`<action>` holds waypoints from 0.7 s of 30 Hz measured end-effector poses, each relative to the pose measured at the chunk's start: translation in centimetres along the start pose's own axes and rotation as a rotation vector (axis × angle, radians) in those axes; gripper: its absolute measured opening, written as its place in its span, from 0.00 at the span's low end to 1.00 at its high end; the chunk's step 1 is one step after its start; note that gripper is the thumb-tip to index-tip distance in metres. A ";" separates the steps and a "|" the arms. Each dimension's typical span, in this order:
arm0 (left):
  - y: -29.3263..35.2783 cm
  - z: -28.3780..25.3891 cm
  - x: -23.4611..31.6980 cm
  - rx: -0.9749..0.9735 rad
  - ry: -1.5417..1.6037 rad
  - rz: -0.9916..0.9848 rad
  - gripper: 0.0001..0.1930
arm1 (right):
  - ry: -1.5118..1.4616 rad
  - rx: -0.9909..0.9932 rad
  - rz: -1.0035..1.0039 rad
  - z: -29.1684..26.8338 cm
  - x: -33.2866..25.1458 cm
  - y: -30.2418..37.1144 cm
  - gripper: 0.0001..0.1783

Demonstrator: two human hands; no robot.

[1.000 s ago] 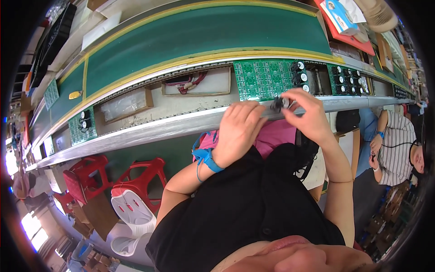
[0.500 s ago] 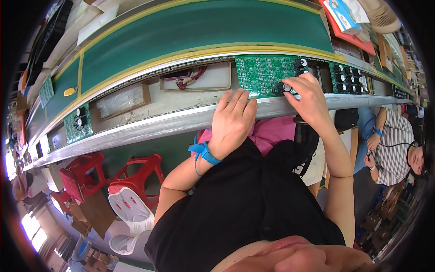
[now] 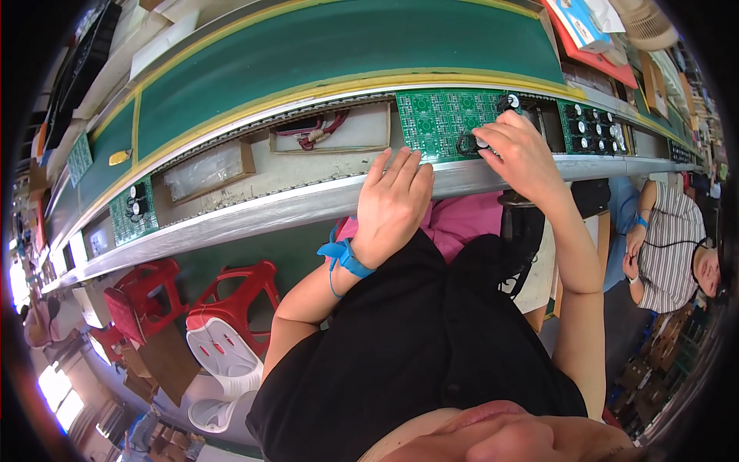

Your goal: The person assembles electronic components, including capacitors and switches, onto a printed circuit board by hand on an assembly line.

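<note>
A green circuit board [image 3: 433, 123] spans the metal rails in front of me. On its right half sit black round components with pale tops; one of these, a black round component [image 3: 466, 145], is at the board's near edge under my right hand. My right hand [image 3: 523, 158] pinches it at the pale top with thumb and fingers, which partly cover it. My left hand [image 3: 394, 196] lies flat on the near silver rail, fingers stretched, fingertips beside the board's near left corner. A blue strap [image 3: 348, 258] circles my left wrist.
Another board with several round components [image 3: 591, 131] stands to the right, and a smaller-looking one [image 3: 133, 208] far left. Between the rails lie a box with dark red cables [image 3: 331, 131] and a carton with clear plastic [image 3: 204, 171]. A person in stripes [image 3: 670, 239] sits right.
The board has slid slightly left along the rails. My right hand remains at the component, with its wrist turned slightly. The seated person's hands have come closer together.
</note>
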State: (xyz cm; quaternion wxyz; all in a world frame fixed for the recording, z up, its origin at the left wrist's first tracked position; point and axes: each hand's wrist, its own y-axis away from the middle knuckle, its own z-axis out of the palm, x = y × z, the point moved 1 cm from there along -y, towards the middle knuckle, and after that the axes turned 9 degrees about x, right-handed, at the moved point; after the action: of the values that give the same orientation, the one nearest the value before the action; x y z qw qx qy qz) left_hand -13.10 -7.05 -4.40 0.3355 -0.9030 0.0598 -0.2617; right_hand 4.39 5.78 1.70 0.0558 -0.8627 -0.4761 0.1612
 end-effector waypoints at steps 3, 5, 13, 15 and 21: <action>-0.2 0.0 -0.1 0.002 0.005 -0.006 0.10 | -0.057 -0.063 0.032 -0.2 0.3 -0.5 0.16; -0.5 -0.1 0.1 -0.011 0.018 -0.002 0.10 | -0.045 -0.018 0.044 -0.1 0.2 0.2 0.16; -0.5 0.0 0.4 -0.102 0.027 0.010 0.08 | 0.130 0.384 0.058 0.0 -2.8 3.6 0.13; -0.9 -0.3 1.0 -0.142 0.016 0.004 0.06 | 0.094 0.509 0.109 -1.1 -3.4 6.6 0.13; -2.2 0.1 2.0 -0.212 0.014 0.045 0.06 | 0.104 0.712 0.872 3.5 4.2 26.4 0.12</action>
State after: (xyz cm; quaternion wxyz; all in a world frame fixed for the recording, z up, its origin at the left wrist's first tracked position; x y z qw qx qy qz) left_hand -11.48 -5.89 -2.21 0.2436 -0.9299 0.1098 -0.2526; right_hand 26.49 -5.12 -9.18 0.2948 -0.9143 0.0115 0.2773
